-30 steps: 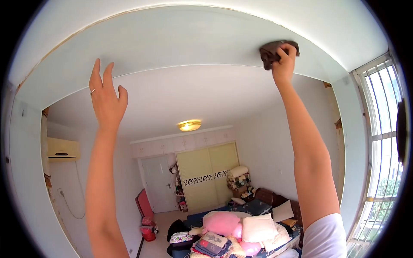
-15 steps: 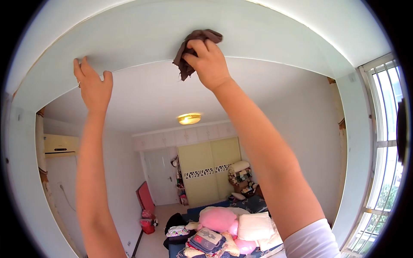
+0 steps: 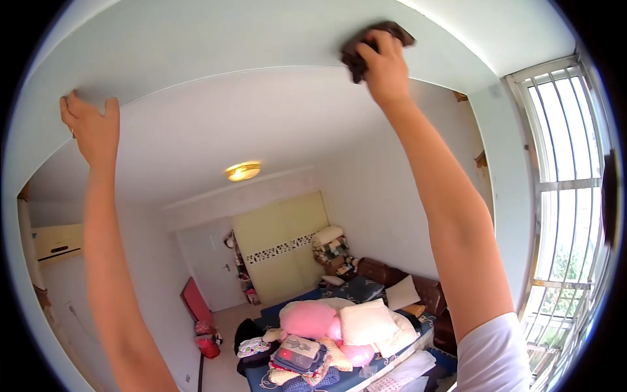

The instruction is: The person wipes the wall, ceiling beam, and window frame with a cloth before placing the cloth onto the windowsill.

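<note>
At the pale beam (image 3: 215, 39) across the top of a room opening, the head camera shows two bare hands raised: the right hand (image 3: 388, 68) pinches a bunched dark brown cloth (image 3: 356, 57) between thumb and fingers, the cloth set against the beam's face near its lower edge, toward the barred window (image 3: 565, 144). The left hand (image 3: 93, 127), well apart along the beam, has nothing visible in its grasp; its thumb is spread from the fingers, which appear to rest on the beam, though how hard they press cannot be told. Good wiping would seem to call for a flatter cloth under the fingers, even pressure along the face and overlapping strokes. With both arms stretched high, the left hand's contact could help balance; below, a pink cushion (image 3: 304, 319) lies in a pile.
</note>
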A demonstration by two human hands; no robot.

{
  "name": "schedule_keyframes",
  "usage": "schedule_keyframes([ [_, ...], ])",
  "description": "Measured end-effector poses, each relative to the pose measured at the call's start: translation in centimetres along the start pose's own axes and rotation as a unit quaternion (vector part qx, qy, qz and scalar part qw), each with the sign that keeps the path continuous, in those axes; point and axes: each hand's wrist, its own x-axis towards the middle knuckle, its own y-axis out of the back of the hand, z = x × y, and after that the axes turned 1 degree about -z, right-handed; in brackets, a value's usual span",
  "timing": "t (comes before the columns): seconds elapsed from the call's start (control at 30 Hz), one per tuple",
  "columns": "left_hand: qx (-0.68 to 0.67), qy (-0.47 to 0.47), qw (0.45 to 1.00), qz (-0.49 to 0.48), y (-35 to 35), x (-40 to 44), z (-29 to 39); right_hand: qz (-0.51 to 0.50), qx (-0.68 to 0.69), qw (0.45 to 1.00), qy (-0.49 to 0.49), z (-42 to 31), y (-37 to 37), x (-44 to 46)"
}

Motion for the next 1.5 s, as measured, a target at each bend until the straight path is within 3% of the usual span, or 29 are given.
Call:
schedule_keyframes([
  [0.07,-0.027,0.007,1.0,0.001,0.3,-0.3,0.8,0.072,0.065,0.992,0.075,-2.9,-0.7,2.5],
  [0.17,-0.092,-0.042,0.995,0.013,1.7,-1.5,5.6,0.086,0.154,0.972,0.158,-6.6,-0.4,5.3],
  [0.2,-0.092,-0.041,0.995,0.013,1.8,-1.7,7.0,0.062,0.126,0.971,0.195,-7.8,0.8,6.8],
  [0.3,-0.142,-0.113,0.983,0.018,1.6,-2.0,10.5,0.08,0.134,0.968,0.197,-8.2,0.9,8.0],
  [0.4,-0.125,-0.04,0.991,0.002,1.2,-1.9,13.2,0.095,0.153,0.959,0.218,-6.5,0.1,7.9],
  [0.5,-0.142,-0.037,0.989,0.01,1.0,-2.3,15.2,0.051,0.158,0.96,0.225,-2.9,0.5,6.9],
  [0.6,-0.162,-0.019,0.986,-0.036,1.4,-3.0,18.1,0.042,0.16,0.962,0.216,1.9,0.9,5.4],
  [0.8,-0.098,0.029,0.994,-0.025,-0.4,-3.6,21.9,0.095,0.125,0.979,0.133,14.6,0.4,-0.3],
  [1.0,-0.078,0.031,0.995,-0.051,-0.2,-3.9,23.2,0.122,0.145,0.982,-0.015,24.1,-1.1,-6.5],
  [1.07,-0.064,0.03,0.996,-0.057,0.1,-3.9,23.3,0.13,0.16,0.974,-0.098,24.3,-1.6,-7.2],
  [1.2,-0.048,0.015,0.996,-0.075,0.5,-4.1,22.8,0.152,0.122,0.976,-0.102,22.1,-2.0,-6.9],
  [1.33,-0.069,0.029,0.994,-0.083,0.3,-3.5,22.9,0.135,0.153,0.979,0.026,17.5,-2.1,-3.8],
  [1.43,-0.055,0.005,0.995,-0.08,0.8,-3.8,22.6,0.148,0.166,0.975,0.025,12.1,-2.3,-2.1],
  [1.5,-0.148,0.062,0.976,-0.15,2.2,-3.7,23.3,0.134,0.188,0.971,0.058,9.3,-3.2,-1.4],
])
